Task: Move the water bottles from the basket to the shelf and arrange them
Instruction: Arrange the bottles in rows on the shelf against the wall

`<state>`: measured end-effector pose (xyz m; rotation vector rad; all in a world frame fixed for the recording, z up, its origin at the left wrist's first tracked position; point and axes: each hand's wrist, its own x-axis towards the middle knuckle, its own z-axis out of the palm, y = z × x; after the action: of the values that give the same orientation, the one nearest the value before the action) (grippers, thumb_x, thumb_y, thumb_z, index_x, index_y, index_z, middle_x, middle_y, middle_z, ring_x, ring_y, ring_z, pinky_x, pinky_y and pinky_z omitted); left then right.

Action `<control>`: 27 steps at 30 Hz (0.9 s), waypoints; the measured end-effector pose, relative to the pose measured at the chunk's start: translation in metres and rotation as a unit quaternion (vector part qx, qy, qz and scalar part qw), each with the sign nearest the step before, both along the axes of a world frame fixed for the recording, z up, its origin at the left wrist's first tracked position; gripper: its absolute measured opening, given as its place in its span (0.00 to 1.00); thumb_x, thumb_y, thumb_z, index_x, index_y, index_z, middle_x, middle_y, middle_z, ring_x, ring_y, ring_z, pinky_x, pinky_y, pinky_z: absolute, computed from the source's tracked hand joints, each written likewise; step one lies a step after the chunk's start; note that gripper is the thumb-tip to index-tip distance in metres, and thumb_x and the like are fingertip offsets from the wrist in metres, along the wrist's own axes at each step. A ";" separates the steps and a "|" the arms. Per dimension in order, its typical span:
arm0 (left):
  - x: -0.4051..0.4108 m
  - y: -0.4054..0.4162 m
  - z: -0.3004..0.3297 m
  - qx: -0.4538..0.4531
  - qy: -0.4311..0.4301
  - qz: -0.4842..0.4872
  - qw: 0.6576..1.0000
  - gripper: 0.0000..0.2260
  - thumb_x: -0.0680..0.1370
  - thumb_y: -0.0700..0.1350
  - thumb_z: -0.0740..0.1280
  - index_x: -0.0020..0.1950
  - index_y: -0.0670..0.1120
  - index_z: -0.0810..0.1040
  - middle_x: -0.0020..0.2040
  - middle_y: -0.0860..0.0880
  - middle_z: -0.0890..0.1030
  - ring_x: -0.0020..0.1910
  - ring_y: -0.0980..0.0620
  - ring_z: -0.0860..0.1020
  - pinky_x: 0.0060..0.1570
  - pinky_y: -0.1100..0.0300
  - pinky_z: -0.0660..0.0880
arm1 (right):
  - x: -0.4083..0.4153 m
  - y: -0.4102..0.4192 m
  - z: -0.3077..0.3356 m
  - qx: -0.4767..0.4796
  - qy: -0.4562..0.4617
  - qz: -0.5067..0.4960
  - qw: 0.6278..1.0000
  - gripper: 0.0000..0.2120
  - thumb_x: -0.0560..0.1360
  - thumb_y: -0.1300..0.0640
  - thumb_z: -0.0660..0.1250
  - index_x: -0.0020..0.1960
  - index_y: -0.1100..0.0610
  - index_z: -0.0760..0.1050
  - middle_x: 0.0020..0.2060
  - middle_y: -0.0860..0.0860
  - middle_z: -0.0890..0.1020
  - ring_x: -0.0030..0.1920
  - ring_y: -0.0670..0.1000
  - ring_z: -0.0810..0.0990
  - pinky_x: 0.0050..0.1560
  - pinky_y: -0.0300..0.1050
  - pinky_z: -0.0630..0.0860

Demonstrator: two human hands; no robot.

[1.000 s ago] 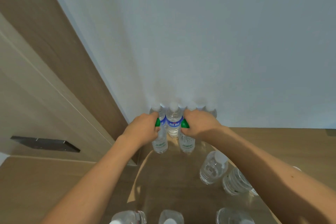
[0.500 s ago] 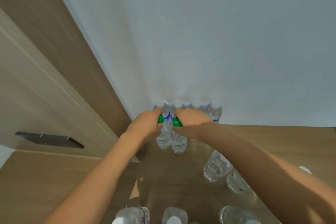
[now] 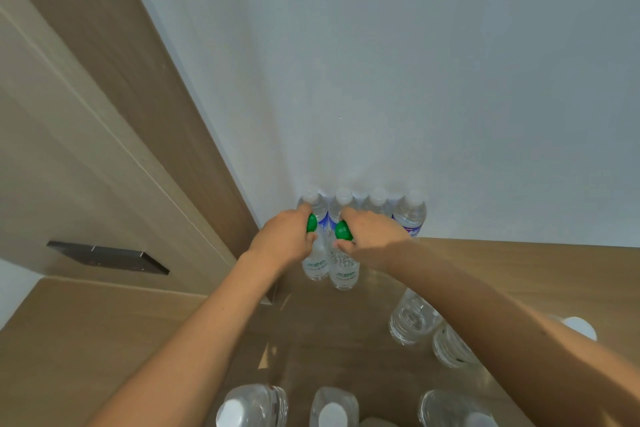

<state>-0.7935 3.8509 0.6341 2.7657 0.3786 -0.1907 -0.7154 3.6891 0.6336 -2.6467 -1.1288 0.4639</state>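
Fingers of left hand and right hand curled round two green-capped bottles, four white-capped bottles behind

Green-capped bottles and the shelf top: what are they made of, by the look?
Green-capped bottles, one gripped in the left hand and one in the right hand: likely clear thin plastic, glossy; the contents show through ribbed walls. Shelf top: wood-look, matte brown grain; could be laminate.
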 end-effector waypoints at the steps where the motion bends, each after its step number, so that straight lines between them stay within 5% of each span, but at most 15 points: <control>1: -0.003 -0.001 0.002 0.000 -0.004 0.003 1.000 0.22 0.79 0.48 0.66 0.71 0.48 0.65 0.54 0.45 0.79 0.50 0.46 0.78 0.49 0.51 0.77 | -0.002 -0.003 0.001 0.004 0.003 -0.002 1.000 0.20 0.79 0.45 0.63 0.64 0.54 0.64 0.46 0.51 0.77 0.44 0.54 0.78 0.42 0.49 0.74; 5: -0.027 -0.007 0.015 0.002 -0.050 0.024 0.998 0.26 0.79 0.52 0.66 0.75 0.50 0.61 0.62 0.44 0.77 0.59 0.44 0.76 0.55 0.50 0.75 | -0.016 -0.019 0.015 0.040 0.005 -0.013 0.999 0.29 0.78 0.44 0.64 0.73 0.52 0.57 0.40 0.49 0.75 0.42 0.53 0.78 0.41 0.50 0.76; 12: -0.081 -0.032 0.038 0.023 -0.078 0.029 0.996 0.20 0.80 0.53 0.64 0.71 0.50 0.69 0.61 0.48 0.77 0.56 0.47 0.77 0.56 0.52 0.75 | -0.041 -0.071 0.042 0.063 -0.011 -0.005 0.998 0.23 0.79 0.46 0.62 0.70 0.54 0.67 0.49 0.48 0.76 0.45 0.47 0.72 0.45 0.44 0.68; 27: -0.173 -0.085 0.030 -0.029 -0.024 -0.003 0.999 0.17 0.79 0.54 0.64 0.67 0.51 0.74 0.59 0.52 0.77 0.58 0.50 0.74 0.57 0.56 0.70 | -0.098 -0.119 0.027 0.057 0.059 -0.023 0.996 0.19 0.78 0.47 0.65 0.67 0.51 0.71 0.48 0.48 0.75 0.44 0.47 0.72 0.43 0.42 0.65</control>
<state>-0.9665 3.7657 0.6639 2.7095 0.3461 -0.1356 -0.8131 3.5697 0.6603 -2.5065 -1.0244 0.5240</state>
